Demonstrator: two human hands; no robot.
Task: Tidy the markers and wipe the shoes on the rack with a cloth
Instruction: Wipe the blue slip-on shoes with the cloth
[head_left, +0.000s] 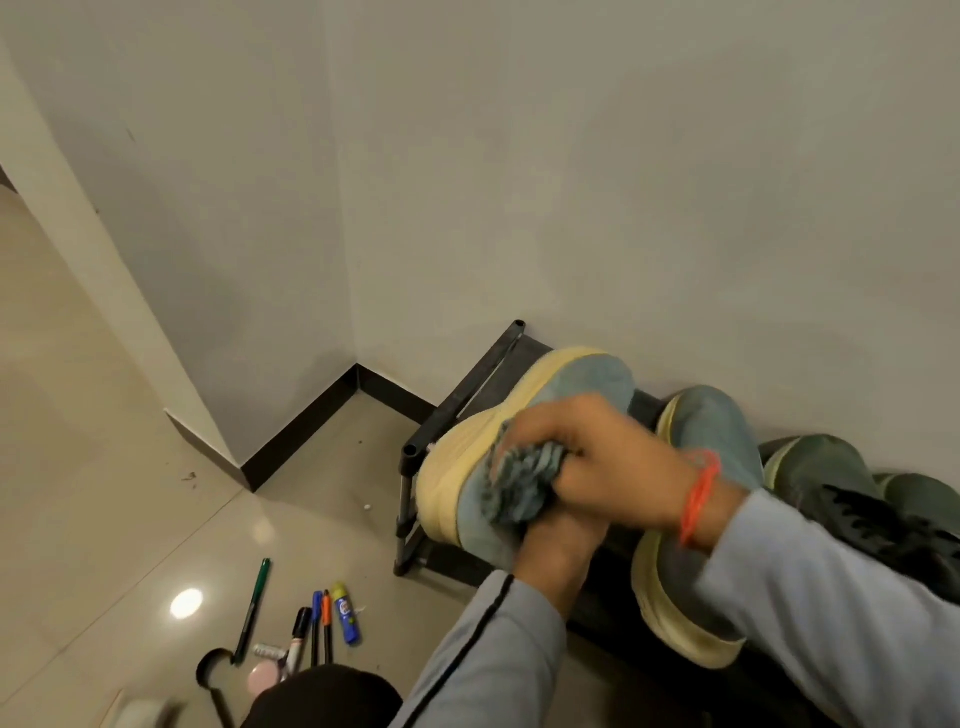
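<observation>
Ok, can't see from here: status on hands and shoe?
Right hand grips cloth on blue shoe. Left hand holds shoe underneath. Markers on floor.

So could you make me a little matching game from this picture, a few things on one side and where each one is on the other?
Things:
1. grey cloth
2. green marker
3. blue and yellow shoe
4. orange band

Places:
A. lying on the floor tiles
B. round the right wrist
C. bunched in the right hand
D. held up over the black rack

Pairs: 1-C, 2-A, 3-D, 4-B
</observation>
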